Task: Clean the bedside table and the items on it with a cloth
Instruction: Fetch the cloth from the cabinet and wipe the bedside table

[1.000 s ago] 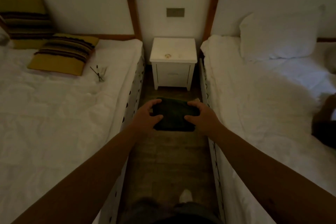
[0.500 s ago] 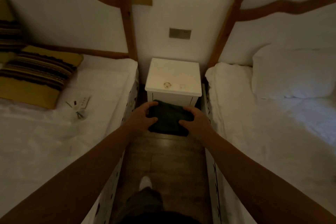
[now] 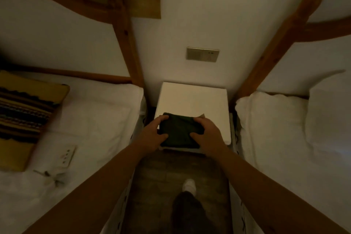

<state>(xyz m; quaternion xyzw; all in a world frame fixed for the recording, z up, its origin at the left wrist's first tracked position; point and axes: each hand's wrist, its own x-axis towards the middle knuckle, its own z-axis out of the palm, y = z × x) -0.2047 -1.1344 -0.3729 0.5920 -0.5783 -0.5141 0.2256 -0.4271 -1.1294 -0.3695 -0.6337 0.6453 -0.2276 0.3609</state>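
Observation:
A dark folded cloth (image 3: pixel 179 132) is held flat between both hands, over the front part of the white bedside table (image 3: pixel 193 100). My left hand (image 3: pixel 152 135) grips the cloth's left edge and my right hand (image 3: pixel 206 137) grips its right edge. Whether the cloth touches the tabletop I cannot tell. A small pale corner of something (image 3: pixel 201 115) peeks out behind the cloth. The small items seen earlier on the table's front are hidden under the cloth and hands.
The table stands in a narrow aisle between two white beds (image 3: pixel 91 119) (image 3: pixel 275 129). A striped yellow cushion (image 3: pixel 22 118), a white remote-like object (image 3: pixel 65 156) and keys (image 3: pixel 47 174) lie on the left bed. A white pillow (image 3: pixel 328 112) is on the right bed. A switch plate (image 3: pixel 202 54) is on the wall.
I have walked up the aisle to the table. Both hands have carried the cloth forward, from in front of the table to over its front part.

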